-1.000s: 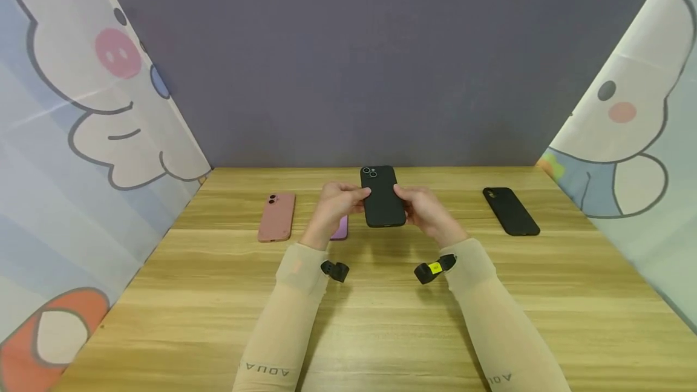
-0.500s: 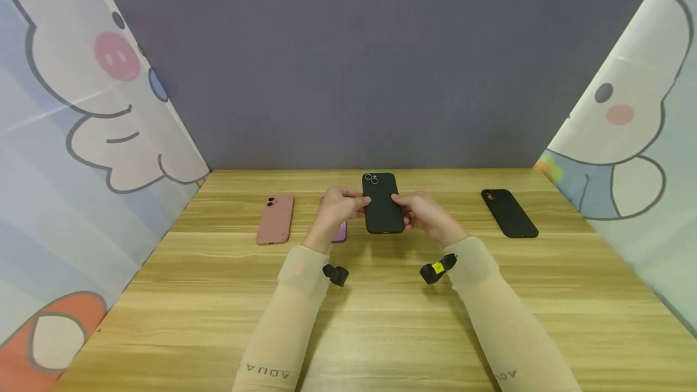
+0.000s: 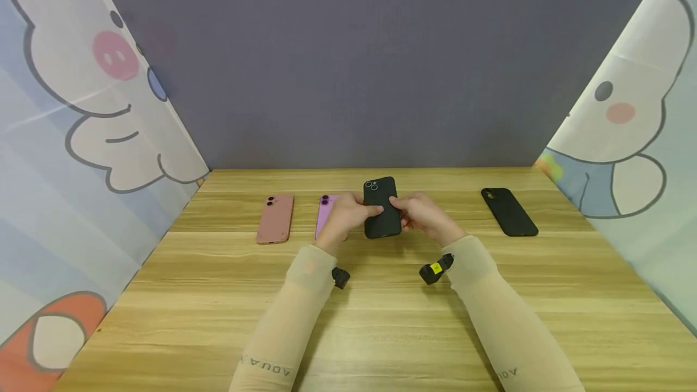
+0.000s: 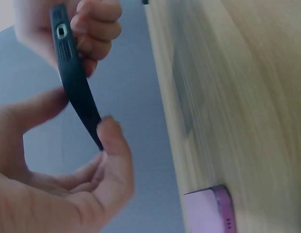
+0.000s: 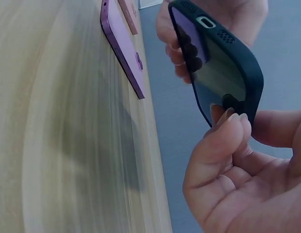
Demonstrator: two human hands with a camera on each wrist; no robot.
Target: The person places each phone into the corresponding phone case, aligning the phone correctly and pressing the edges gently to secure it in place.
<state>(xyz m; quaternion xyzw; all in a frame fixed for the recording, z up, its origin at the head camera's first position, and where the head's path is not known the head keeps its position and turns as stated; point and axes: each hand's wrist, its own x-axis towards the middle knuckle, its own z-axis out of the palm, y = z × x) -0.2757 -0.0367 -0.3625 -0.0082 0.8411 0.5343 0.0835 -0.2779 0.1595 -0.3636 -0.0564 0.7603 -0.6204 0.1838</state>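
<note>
Both hands hold a phone in a black case (image 3: 383,225) above the table, its back with two camera lenses turned up. The left hand (image 3: 348,215) grips its left side, thumb lying across the back and fingers beneath. On the right side, the right hand (image 3: 427,218) pinches the edge between thumb and curled fingers. In the right wrist view the dark glossy screen (image 5: 218,80) faces down and mirrors the fingers. The case's lower edge shows a port opening (image 4: 61,31) in the left wrist view. A purple phone (image 3: 323,215) lies partly hidden behind the left hand.
Left of the purple phone lies a pink phone or case (image 3: 274,219) with two lenses. A black phone case (image 3: 510,213) lies at the right, its camera cutout at the far end. The wooden table (image 3: 381,331) ends at a grey back panel (image 3: 370,65); cartoon-printed sheets flank it.
The black-cased phone has come down and nearer, its tilt shifting slightly. My left hand has moved right, its thumb now farther across the back, uncovering more of the purple phone.
</note>
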